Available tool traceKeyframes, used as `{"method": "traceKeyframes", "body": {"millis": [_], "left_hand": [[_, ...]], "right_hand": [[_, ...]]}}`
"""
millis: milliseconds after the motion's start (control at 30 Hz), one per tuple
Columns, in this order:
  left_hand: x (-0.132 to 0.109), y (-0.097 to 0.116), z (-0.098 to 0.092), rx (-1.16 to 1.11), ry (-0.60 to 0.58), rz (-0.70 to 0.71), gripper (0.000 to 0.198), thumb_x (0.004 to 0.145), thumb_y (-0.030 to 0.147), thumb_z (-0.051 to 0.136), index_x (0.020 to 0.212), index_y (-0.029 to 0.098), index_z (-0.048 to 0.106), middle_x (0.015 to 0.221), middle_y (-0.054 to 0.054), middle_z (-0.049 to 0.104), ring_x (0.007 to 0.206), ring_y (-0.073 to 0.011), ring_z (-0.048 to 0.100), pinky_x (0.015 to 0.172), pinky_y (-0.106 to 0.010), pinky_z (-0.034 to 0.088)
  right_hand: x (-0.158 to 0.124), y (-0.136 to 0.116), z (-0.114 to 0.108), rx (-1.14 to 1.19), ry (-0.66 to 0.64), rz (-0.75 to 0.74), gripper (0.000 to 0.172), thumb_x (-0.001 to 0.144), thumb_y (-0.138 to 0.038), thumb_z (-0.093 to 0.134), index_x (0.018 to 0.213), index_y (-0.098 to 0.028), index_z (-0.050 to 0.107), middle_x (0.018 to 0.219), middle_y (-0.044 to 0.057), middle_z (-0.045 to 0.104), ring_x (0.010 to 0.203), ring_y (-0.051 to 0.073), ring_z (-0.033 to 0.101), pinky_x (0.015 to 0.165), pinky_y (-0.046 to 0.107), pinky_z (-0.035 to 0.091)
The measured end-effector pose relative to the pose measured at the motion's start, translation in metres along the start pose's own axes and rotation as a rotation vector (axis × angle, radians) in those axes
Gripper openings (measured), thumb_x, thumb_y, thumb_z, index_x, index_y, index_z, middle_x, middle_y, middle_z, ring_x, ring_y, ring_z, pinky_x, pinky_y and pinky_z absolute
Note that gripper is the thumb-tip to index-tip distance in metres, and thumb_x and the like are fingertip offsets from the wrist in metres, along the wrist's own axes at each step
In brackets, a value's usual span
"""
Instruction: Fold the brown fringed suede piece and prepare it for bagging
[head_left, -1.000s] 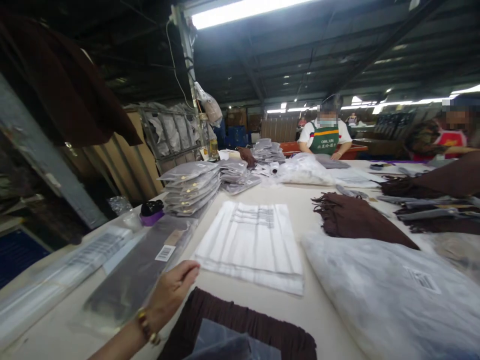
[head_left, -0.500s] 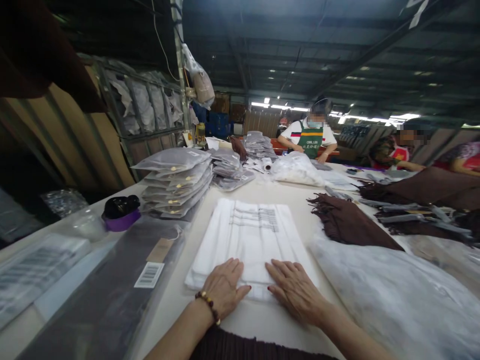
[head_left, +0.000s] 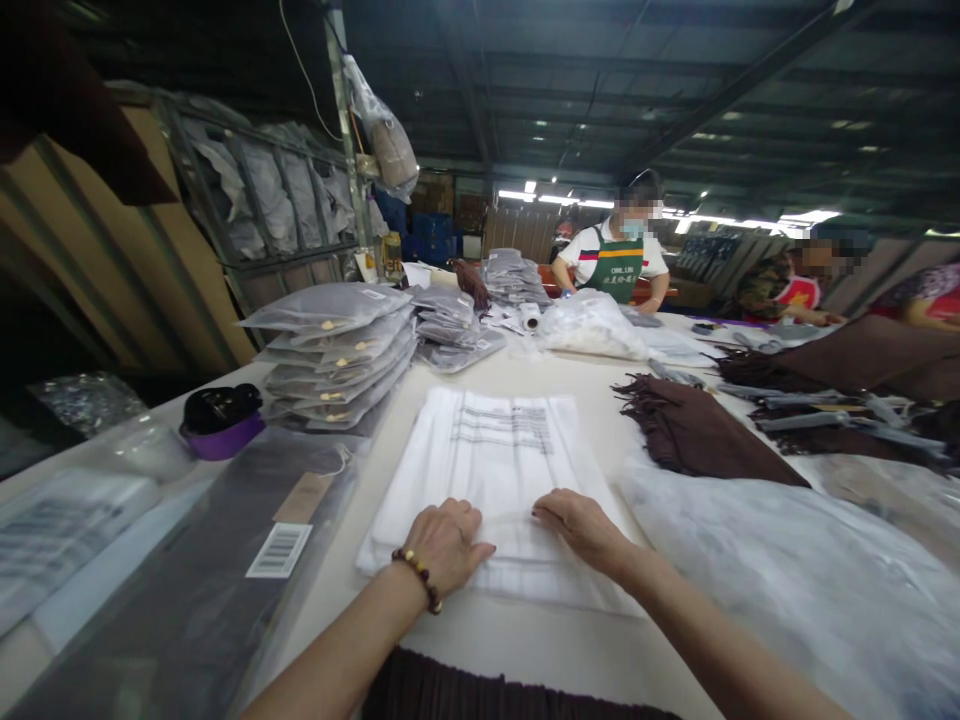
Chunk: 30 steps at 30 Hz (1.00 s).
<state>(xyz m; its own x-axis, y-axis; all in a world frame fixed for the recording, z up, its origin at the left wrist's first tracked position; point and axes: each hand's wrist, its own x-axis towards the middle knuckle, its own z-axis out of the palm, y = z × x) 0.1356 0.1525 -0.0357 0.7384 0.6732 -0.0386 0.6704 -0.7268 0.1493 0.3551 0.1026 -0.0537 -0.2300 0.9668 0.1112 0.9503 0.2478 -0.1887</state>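
A pile of clear printed plastic bags (head_left: 495,470), whitish with dark lines of print, lies flat on the white table before me. My left hand (head_left: 444,545), a beaded bracelet at its wrist, rests on the near left part of the pile. Its fingers are curled down on the top bag, with the thumb out to the side. On the near right part, my right hand (head_left: 579,522) has its fingers drawn together at the film; its thumb is mostly hidden. Between the hands the plastic looks slightly rumpled.
Left lie a bagged dark grey textile (head_left: 202,540) with a barcode label, a purple tape roll (head_left: 223,440) and stacked bagged goods (head_left: 337,345). Right are a brown fringed scarf (head_left: 701,435) and a heap of plastic film (head_left: 780,560). A co-worker (head_left: 615,262) stands across the table.
My hands have gone from lying flat with spread fingers to curled fingers at the top bag. The right hand has risen a little. The view has shifted slightly.
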Motion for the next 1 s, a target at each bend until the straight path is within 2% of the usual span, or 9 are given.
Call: {"method": "traceKeyframes", "body": {"millis": [100,200,300,433,533,667,867,933,1000], "left_hand": [[0.008,0.001,-0.002,0.073,0.000,0.017,0.014,0.086,0.020,0.046,0.086,0.016,0.059,0.088,-0.007,0.064,0.089,-0.0235,0.059,0.074,-0.036,0.047],[0.015,-0.001,-0.002,0.149,0.015,0.001,0.024,0.083,0.003,0.038,0.086,0.014,0.059,0.085,-0.008,0.063,0.085,-0.0226,0.059,0.073,-0.034,0.047],[0.014,-0.007,-0.002,0.210,0.046,-0.018,0.025,0.084,0.002,0.036,0.087,0.012,0.058,0.084,-0.009,0.062,0.084,-0.0229,0.058,0.073,-0.035,0.046],[0.005,-0.018,-0.003,0.272,0.072,-0.021,0.027,0.085,0.004,0.034,0.089,0.014,0.059,0.085,-0.008,0.062,0.083,-0.0228,0.057,0.073,-0.035,0.045],[-0.002,-0.028,-0.004,0.309,0.101,-0.058,0.028,0.085,0.003,0.035,0.095,0.014,0.059,0.090,-0.009,0.062,0.087,-0.0242,0.057,0.074,-0.036,0.044],[-0.008,-0.041,-0.006,0.321,0.155,-0.174,0.033,0.082,0.000,0.031,0.097,0.009,0.059,0.092,-0.015,0.062,0.088,-0.0286,0.057,0.072,-0.040,0.043],[-0.018,-0.059,-0.020,0.157,0.190,-0.351,0.030,0.079,0.001,0.033,0.085,0.008,0.062,0.088,-0.017,0.063,0.085,-0.0295,0.059,0.071,-0.039,0.042],[-0.025,-0.062,-0.024,0.051,0.225,-0.434,0.029,0.079,0.004,0.034,0.086,0.010,0.062,0.090,-0.017,0.063,0.086,-0.0291,0.059,0.072,-0.039,0.041],[-0.036,-0.061,-0.026,-0.088,0.268,-0.534,0.026,0.079,0.009,0.037,0.084,0.013,0.062,0.087,-0.014,0.064,0.084,-0.0280,0.060,0.071,-0.037,0.042]], "right_hand": [[0.007,-0.001,0.001,-0.062,0.061,0.007,0.025,0.093,-0.022,0.037,0.083,-0.017,0.059,0.075,0.003,0.064,0.070,0.015,0.059,0.062,0.024,0.044],[0.003,-0.002,0.002,-0.138,0.100,-0.057,0.021,0.092,-0.024,0.040,0.081,-0.017,0.056,0.073,0.004,0.061,0.068,0.017,0.056,0.062,0.027,0.042],[-0.012,0.000,0.001,-0.203,0.125,-0.133,0.008,0.086,-0.016,0.048,0.082,-0.018,0.055,0.074,0.002,0.060,0.068,0.017,0.054,0.066,0.029,0.040],[-0.040,0.012,-0.002,-0.277,0.244,-0.079,0.029,0.080,0.002,0.036,0.096,-0.015,0.054,0.082,0.008,0.060,0.073,0.021,0.054,0.067,0.034,0.040],[-0.057,0.020,-0.004,-0.279,0.330,-0.046,0.030,0.080,0.002,0.033,0.089,-0.015,0.056,0.081,0.010,0.060,0.072,0.021,0.053,0.064,0.033,0.042],[-0.069,0.022,-0.003,-0.199,0.421,-0.030,0.033,0.080,0.000,0.031,0.094,-0.015,0.056,0.085,0.009,0.061,0.074,0.019,0.054,0.067,0.029,0.045],[-0.083,0.015,-0.010,0.067,0.482,0.148,0.031,0.078,-0.011,0.038,0.095,-0.019,0.062,0.088,0.009,0.063,0.080,0.021,0.057,0.072,0.034,0.046],[-0.092,0.011,-0.012,0.190,0.506,0.277,0.027,0.076,-0.017,0.043,0.095,-0.021,0.063,0.090,0.008,0.063,0.082,0.021,0.056,0.075,0.035,0.045],[-0.103,0.005,-0.011,0.331,0.549,0.453,0.023,0.073,-0.023,0.049,0.092,-0.022,0.063,0.086,0.006,0.062,0.075,0.020,0.056,0.068,0.034,0.046]]}}
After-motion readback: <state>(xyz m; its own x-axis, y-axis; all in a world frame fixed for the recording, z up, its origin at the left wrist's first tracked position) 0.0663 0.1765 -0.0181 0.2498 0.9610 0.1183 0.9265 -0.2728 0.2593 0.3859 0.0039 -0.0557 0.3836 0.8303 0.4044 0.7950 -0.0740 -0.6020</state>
